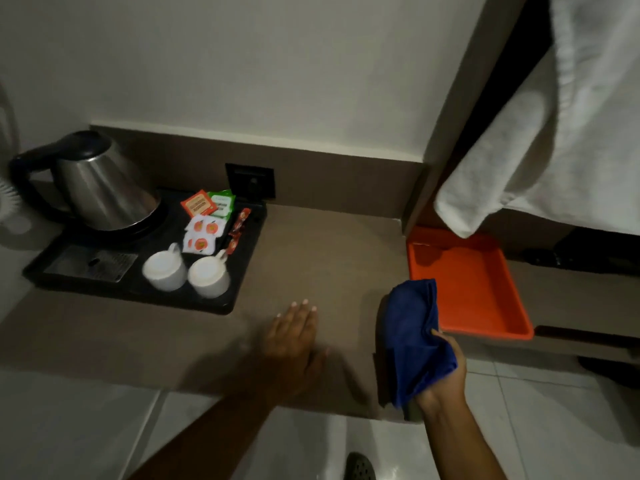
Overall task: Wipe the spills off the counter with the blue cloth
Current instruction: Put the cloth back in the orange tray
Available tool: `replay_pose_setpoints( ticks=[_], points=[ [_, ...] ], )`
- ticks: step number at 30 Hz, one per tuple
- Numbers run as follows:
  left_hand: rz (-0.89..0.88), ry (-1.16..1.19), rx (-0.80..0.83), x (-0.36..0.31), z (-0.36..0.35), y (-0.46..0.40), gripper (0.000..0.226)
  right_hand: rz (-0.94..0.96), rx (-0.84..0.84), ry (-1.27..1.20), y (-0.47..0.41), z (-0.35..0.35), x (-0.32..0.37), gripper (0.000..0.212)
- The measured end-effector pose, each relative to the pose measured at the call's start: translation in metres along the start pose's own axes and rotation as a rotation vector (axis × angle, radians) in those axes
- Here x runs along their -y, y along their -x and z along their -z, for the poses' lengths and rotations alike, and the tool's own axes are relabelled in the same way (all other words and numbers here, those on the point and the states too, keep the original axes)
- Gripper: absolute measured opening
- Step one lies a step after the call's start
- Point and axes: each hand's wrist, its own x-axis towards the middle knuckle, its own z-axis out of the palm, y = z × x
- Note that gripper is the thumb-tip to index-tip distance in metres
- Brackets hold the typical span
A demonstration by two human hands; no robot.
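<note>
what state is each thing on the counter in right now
blue cloth: bunched, held by right hand
left hand: open, flat on counter
orange tray: empty
two cups: upside down on black tray
kettle: upright, lid shut
</note>
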Motion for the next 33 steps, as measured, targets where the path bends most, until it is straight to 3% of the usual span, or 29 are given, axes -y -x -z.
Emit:
replay_pose_setpoints(
  ticks=[4,7,10,11,12,13,15,19,21,23,26,28,33],
  points=[
    [-0.192,-0.003,-0.009,-0.063,-0.019,-0.057,0.062,0.021,-0.081,-0.104,-0.024,0.041,0.043,0.013],
    [-0.197,0.052,0.051,-0.117,-0.041,-0.107,0.067,-0.024,-0.15,-0.223,-0.056,0.068,0.079,0.014],
    [-0.184,0.016,0.242,-0.155,-0.07,-0.15,0.082,0.151,-0.599,-0.289,-0.096,0.083,0.119,0.023],
    [-0.187,-0.017,0.279,-0.162,-0.081,-0.159,0.085,0.223,-0.624,-0.406,-0.107,0.087,0.13,0.025],
    [-0.186,-0.035,0.308,-0.165,-0.09,-0.164,0.089,0.246,-0.518,-0.372,-0.112,0.095,0.135,0.023],
    [-0.175,-0.049,0.345,-0.169,-0.099,-0.169,0.093,0.117,-0.347,-0.353,-0.125,0.103,0.14,0.02],
    [-0.152,-0.09,0.382,-0.172,-0.111,-0.173,0.102,-0.055,-0.175,-0.147,-0.156,0.117,0.14,0.019],
    [-0.109,-0.097,0.357,-0.179,-0.114,-0.172,0.102,0.014,0.098,-0.129,-0.199,0.107,0.155,0.024],
    [-0.097,-0.102,0.352,-0.183,-0.114,-0.174,0.094,0.16,0.099,0.137,-0.221,0.094,0.151,0.026],
    [-0.082,-0.14,0.375,-0.187,-0.111,-0.176,0.09,0.384,0.069,0.704,-0.246,0.085,0.133,0.032],
    [-0.08,-0.173,0.348,-0.185,-0.112,-0.174,0.09,0.461,0.194,1.507,-0.274,0.083,0.096,0.055],
    [-0.078,-0.205,0.351,-0.186,-0.112,-0.174,0.091,0.5,0.193,1.702,-0.277,0.086,0.076,0.062],
    [-0.117,-0.242,0.32,-0.184,-0.115,-0.174,0.091,0.497,0.219,1.742,-0.279,0.09,0.078,0.065]
  ],
)
